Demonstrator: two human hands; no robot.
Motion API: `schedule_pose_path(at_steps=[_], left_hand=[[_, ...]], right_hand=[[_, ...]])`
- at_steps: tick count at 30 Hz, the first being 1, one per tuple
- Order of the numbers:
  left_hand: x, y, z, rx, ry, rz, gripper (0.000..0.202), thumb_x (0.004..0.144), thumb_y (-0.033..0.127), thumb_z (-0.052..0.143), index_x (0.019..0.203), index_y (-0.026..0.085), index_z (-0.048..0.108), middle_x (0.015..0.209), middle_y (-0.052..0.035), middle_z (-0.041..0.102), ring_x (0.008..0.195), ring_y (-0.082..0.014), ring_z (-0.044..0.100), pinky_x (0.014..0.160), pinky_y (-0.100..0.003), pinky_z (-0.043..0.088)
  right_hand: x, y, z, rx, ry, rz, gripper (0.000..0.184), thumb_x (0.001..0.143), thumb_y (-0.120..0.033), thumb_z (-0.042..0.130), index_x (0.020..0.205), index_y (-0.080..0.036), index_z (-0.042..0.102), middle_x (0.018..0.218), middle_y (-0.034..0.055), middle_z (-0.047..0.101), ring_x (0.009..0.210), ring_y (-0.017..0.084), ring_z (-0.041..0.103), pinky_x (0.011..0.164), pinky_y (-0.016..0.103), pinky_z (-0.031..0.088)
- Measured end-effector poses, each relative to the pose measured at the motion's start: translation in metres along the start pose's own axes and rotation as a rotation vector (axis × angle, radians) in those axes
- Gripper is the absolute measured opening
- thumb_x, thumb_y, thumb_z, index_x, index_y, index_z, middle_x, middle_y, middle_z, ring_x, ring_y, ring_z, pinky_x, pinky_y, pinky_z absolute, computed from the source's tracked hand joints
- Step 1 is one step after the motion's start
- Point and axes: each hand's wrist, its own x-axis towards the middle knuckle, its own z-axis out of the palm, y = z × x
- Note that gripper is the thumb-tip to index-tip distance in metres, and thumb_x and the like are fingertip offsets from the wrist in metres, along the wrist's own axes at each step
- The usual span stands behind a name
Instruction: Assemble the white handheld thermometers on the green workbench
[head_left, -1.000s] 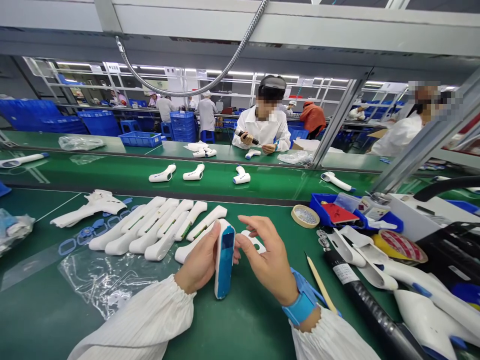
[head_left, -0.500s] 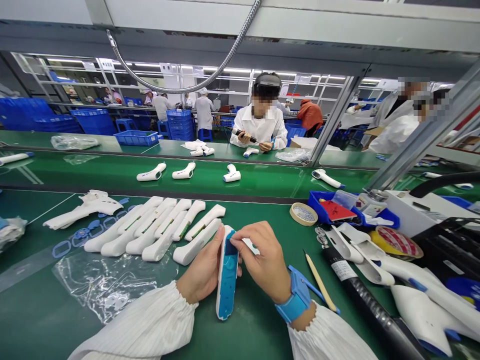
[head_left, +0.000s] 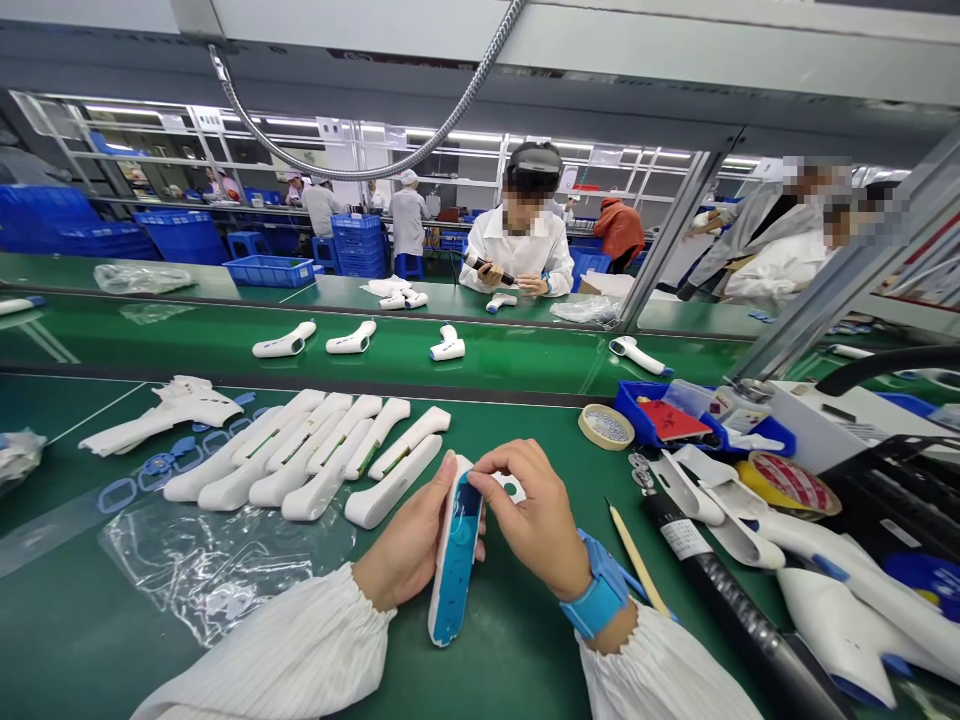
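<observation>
My left hand (head_left: 411,545) is wrapped round a white thermometer housing (head_left: 454,560), held upright and slightly tilted above the bench. A blue board fills its face, with a dark rectangle near the upper end. Thumb and forefinger of my right hand (head_left: 534,510) are pinched together at that upper end, touching its edge; what lies between the fingertips is too small to make out. A blue wrist strap (head_left: 596,595) circles my right wrist. Left of my hands, several white housing halves (head_left: 300,460) lie in a slanted row, some with green boards showing.
White thermometers (head_left: 349,338) lie on the green conveyor (head_left: 525,350) beyond. On the right are a tape roll (head_left: 606,427), a blue bin (head_left: 637,400), a wooden-handled pick (head_left: 637,555) and a black electric screwdriver (head_left: 742,610). Clear plastic film (head_left: 210,570) lies left. A co-worker (head_left: 517,240) sits opposite.
The thermometers on the conveyor have shifted left. My hands keep nearly the same hold, with the housing turned slightly and its dark upper area showing more.
</observation>
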Motion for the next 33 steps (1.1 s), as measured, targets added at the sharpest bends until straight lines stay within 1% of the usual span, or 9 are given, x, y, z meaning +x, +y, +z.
schedule_pose_path(at_steps=[4, 9, 14, 19, 21, 26, 30, 33], left_hand=[[-0.001, -0.001, 0.000, 0.032, -0.010, -0.017, 0.047, 0.078, 0.061, 0.042, 0.075, 0.016, 0.057, 0.058, -0.0010, 0.055, 0.046, -0.0111, 0.053, 0.049, -0.025, 0.048], [-0.003, 0.001, 0.000, 0.053, 0.003, -0.067, 0.048, 0.076, 0.063, 0.042, 0.070, 0.016, 0.055, 0.053, -0.0011, 0.055, 0.044, -0.0116, 0.053, 0.048, -0.025, 0.047], [-0.003, 0.002, 0.001, 0.031, 0.021, -0.109, 0.050, 0.075, 0.063, 0.043, 0.066, 0.016, 0.054, 0.053, -0.0016, 0.054, 0.044, -0.0114, 0.052, 0.046, -0.025, 0.047], [-0.002, 0.002, 0.001, 0.024, 0.018, -0.104, 0.049, 0.076, 0.062, 0.044, 0.064, 0.016, 0.055, 0.052, -0.0015, 0.054, 0.043, -0.0115, 0.053, 0.045, -0.025, 0.047], [-0.002, 0.002, 0.001, 0.017, 0.023, -0.099, 0.050, 0.075, 0.063, 0.044, 0.064, 0.016, 0.055, 0.052, -0.0013, 0.054, 0.042, -0.0112, 0.052, 0.044, -0.024, 0.047], [-0.002, -0.001, 0.003, -0.001, 0.047, -0.086, 0.050, 0.074, 0.064, 0.045, 0.065, 0.016, 0.055, 0.050, -0.0003, 0.053, 0.040, -0.0110, 0.051, 0.042, -0.024, 0.045], [0.000, -0.003, 0.003, -0.036, 0.038, -0.074, 0.049, 0.075, 0.063, 0.045, 0.068, 0.016, 0.057, 0.051, -0.0003, 0.053, 0.040, -0.0110, 0.050, 0.042, -0.025, 0.045], [0.003, 0.000, 0.001, -0.066, 0.071, -0.052, 0.045, 0.076, 0.058, 0.049, 0.067, 0.014, 0.056, 0.052, -0.0005, 0.053, 0.044, -0.0112, 0.052, 0.045, -0.024, 0.046]], right_hand=[[-0.001, 0.001, -0.003, -0.032, -0.030, -0.053, 0.010, 0.083, -0.019, 0.052, 0.074, -0.020, 0.057, 0.072, 0.0020, 0.059, 0.073, 0.016, 0.050, 0.066, 0.031, 0.042], [-0.004, 0.004, -0.003, -0.085, -0.008, -0.145, 0.012, 0.084, -0.017, 0.050, 0.075, -0.020, 0.058, 0.073, 0.0035, 0.060, 0.073, 0.017, 0.050, 0.066, 0.032, 0.043], [-0.006, 0.010, 0.000, -0.170, 0.030, -0.287, 0.012, 0.082, -0.011, 0.050, 0.079, -0.019, 0.059, 0.073, 0.0045, 0.062, 0.072, 0.017, 0.050, 0.065, 0.032, 0.044], [-0.009, 0.012, 0.003, -0.284, 0.098, -0.399, 0.015, 0.083, -0.011, 0.048, 0.083, -0.019, 0.061, 0.074, 0.0055, 0.063, 0.073, 0.018, 0.051, 0.066, 0.033, 0.045], [-0.010, 0.010, 0.004, -0.302, 0.109, -0.399, 0.015, 0.083, -0.010, 0.047, 0.082, -0.019, 0.060, 0.074, 0.0057, 0.062, 0.072, 0.018, 0.050, 0.066, 0.033, 0.045], [-0.008, 0.009, 0.006, -0.275, 0.067, -0.317, 0.013, 0.083, -0.010, 0.046, 0.077, -0.018, 0.054, 0.072, 0.0056, 0.058, 0.071, 0.018, 0.047, 0.064, 0.033, 0.044], [-0.007, 0.013, 0.008, -0.307, 0.072, -0.365, 0.013, 0.084, -0.010, 0.045, 0.075, -0.017, 0.051, 0.071, 0.0055, 0.056, 0.070, 0.018, 0.046, 0.063, 0.032, 0.043], [-0.010, 0.015, 0.010, -0.307, 0.052, -0.397, 0.013, 0.084, -0.010, 0.044, 0.076, -0.017, 0.050, 0.070, 0.0055, 0.056, 0.071, 0.018, 0.045, 0.064, 0.033, 0.043]])
